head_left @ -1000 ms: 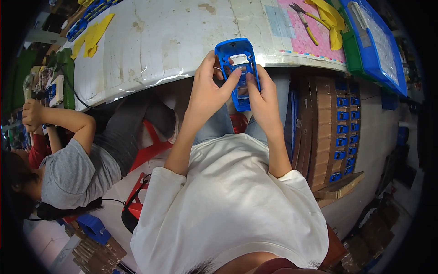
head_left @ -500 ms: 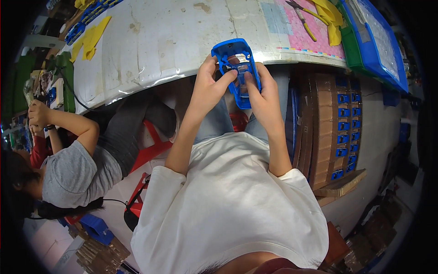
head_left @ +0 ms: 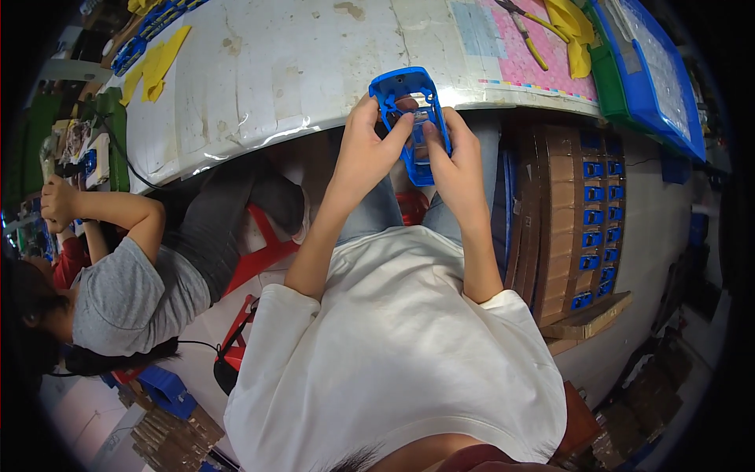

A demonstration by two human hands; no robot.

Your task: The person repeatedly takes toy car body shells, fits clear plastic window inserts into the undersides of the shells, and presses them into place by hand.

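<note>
Between my two hands, at the near edge of the table, is a blue plastic housing [head_left: 403, 81] with a cut-out middle. A clear part, perhaps a small window, shows in its opening. My left hand [head_left: 368, 149] grips the housing's left side, its thumb reaching over the opening. On the right side my right hand [head_left: 456, 161] closes around the frame, thumb laid across the inner part. The fingers behind the housing are mostly hidden.
White table [head_left: 275, 71] ahead. Pliers [head_left: 528, 35] with yellow handles lie far right beside a yellow cloth [head_left: 574, 39] and blue bin [head_left: 649, 79]. A partitioned cardboard box [head_left: 566, 220] of blue housings stands at right. A co-worker [head_left: 134, 283] sits left.
My left thumb has shifted up a little over the opening. The housing has barely moved, and my right hand keeps its hold. The co-worker's hands have moved slightly.
</note>
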